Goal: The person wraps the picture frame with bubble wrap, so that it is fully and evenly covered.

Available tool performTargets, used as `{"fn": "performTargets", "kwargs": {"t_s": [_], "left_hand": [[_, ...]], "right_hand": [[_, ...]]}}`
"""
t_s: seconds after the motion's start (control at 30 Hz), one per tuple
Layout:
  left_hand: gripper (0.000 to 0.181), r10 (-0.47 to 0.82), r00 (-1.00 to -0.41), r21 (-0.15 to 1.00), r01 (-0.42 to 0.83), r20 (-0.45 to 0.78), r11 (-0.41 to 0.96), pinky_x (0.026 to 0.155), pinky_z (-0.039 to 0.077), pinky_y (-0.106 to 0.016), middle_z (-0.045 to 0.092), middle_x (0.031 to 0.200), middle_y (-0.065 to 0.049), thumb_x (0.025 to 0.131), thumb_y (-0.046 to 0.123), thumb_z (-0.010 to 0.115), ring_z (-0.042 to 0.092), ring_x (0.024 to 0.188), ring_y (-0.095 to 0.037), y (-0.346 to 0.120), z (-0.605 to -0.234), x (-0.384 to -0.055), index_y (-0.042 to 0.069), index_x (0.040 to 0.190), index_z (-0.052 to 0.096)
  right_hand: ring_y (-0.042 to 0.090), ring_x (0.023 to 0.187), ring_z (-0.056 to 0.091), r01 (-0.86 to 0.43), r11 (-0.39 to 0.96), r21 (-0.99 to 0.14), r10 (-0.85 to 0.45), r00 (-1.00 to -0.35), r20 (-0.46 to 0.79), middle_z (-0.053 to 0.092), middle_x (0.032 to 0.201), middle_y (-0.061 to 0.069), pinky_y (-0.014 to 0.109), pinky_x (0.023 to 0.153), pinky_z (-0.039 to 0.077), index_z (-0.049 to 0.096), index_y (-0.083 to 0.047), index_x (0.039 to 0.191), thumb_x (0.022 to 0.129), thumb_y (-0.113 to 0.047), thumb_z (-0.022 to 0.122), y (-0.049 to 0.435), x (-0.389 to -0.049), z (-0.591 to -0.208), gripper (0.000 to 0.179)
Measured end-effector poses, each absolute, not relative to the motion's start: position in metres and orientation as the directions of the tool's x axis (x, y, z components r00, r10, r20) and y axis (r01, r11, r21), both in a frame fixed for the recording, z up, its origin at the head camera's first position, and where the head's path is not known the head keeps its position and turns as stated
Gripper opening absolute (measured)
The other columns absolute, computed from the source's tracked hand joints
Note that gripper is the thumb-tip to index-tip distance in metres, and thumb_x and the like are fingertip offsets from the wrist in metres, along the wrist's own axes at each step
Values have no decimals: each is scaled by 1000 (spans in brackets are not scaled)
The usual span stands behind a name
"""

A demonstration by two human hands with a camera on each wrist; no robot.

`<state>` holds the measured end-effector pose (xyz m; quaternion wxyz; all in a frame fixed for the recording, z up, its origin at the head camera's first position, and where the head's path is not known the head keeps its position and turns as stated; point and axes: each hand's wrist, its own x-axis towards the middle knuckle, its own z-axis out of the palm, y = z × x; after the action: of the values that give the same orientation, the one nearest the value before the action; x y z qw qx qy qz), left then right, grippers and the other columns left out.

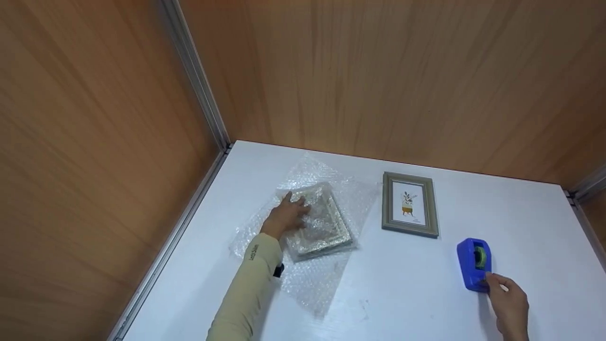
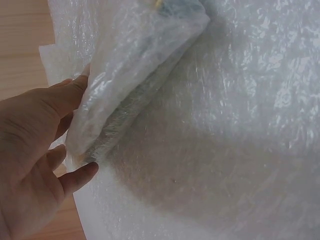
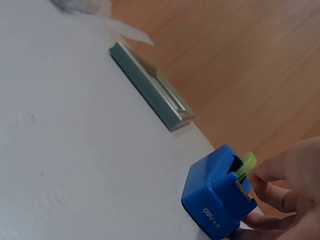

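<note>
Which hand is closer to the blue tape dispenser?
Right. The right hand is at the near end of the tape dispenser; the left hand rests on the bubble-wrapped bundle, well to the left.

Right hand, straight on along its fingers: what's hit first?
Most likely the blue tape dispenser: in the head view the right hand is right at its near end. Whether it already touches the dispenser's body is unclear.

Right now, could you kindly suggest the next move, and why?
Perhaps the right hand should draw a strip from the green tape roll in the blue plastic dispenser: its fingertips are at the cutter, while the left hand rests on the clear bubble-wrapped frame.
</note>
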<state>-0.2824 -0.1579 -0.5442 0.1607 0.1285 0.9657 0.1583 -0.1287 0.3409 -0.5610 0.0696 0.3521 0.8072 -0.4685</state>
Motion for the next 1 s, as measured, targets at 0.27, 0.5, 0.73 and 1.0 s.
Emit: {"fn": "performTargets", "kwargs": {"t_s": [0.27, 0.5, 0.73, 1.0], "left_hand": [[60, 300, -914, 327, 205, -274, 922, 103, 32, -52, 19, 152, 4, 81, 32, 67, -1, 141, -29, -158, -543, -283, 31, 137, 44], [59, 294, -915, 337, 194, -276, 921, 104, 30, -52, 20, 152, 4, 81, 32, 67, -2, 141, -29, -158, -543, -283, 31, 136, 44], [60, 281, -916, 342, 177, -286, 923, 105, 29, -51, 19, 152, 5, 81, 32, 67, -2, 141, -28, -157, -543, -282, 31, 136, 44], [60, 296, -915, 335, 198, -273, 921, 104, 31, -51, 20, 152, 3, 81, 31, 67, -1, 141, -30, -156, -542, -283, 29, 137, 44]], "right_hand": [[40, 126, 32, 640, 296, -710, 533, -727, -434, 27, 143, 28, 51, 99, 37, 35, 8, 134, 94, -50, 37, 337, -126, -561, 71], [34, 134, 27, 610, 125, -783, 559, -695, -452, 27, 146, 21, 41, 105, 35, 46, 12, 120, 95, -31, 45, 334, -120, -572, 49], [21, 113, 41, 540, 116, -834, 598, -708, -376, 43, 127, 10, 18, 75, 38, 55, 10, 107, 92, -28, 52, 333, -110, -585, 40], [25, 109, 43, 526, 333, -782, 671, -715, -195, 41, 132, 14, 29, 83, 40, 56, 6, 107, 92, -30, 51, 328, -105, -599, 39]]}}
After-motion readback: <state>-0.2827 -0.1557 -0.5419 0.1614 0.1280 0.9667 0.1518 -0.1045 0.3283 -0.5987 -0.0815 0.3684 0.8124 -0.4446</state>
